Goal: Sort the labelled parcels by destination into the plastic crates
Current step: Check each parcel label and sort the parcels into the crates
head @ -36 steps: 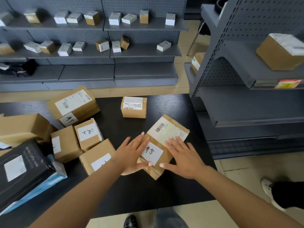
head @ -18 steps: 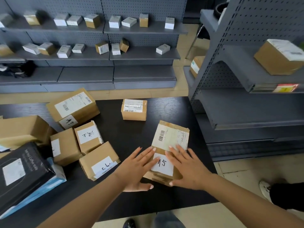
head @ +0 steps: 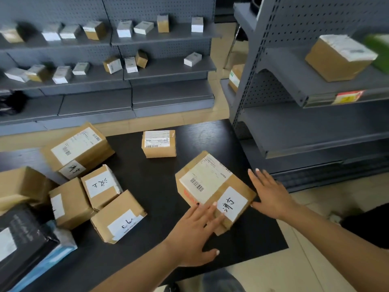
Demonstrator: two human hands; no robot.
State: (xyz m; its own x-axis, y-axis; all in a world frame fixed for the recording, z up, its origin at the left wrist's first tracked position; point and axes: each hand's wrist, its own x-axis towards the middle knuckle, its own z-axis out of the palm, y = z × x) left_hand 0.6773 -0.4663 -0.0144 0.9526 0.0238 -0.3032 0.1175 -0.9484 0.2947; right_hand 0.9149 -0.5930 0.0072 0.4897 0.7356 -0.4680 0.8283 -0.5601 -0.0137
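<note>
A brown cardboard parcel (head: 212, 184) with a shipping label and a white handwritten label lies slanted near the right edge of the black table (head: 157, 182). My left hand (head: 195, 232) lies flat with straight fingers on the parcel's near corner. My right hand (head: 271, 194) is spread flat beside the parcel's right side, its thumb at the box edge. Several other labelled parcels sit on the table: one small one (head: 159, 143) behind, a large one (head: 77, 150) at the left, and a cluster (head: 101, 199) at the left front. No plastic crate is in view.
A black box on a blue one (head: 27, 247) lies at the table's left front corner. Grey metal shelving (head: 315, 123) stands close on the right with a parcel (head: 339, 56) on it. More shelves with small boxes (head: 126, 28) line the back wall. A shoe shows on the floor at right.
The parcel has turned and slid a little, its handwritten label now pointing to the lower right. My right hand has come off its top to its right side; my left hand stays on it.
</note>
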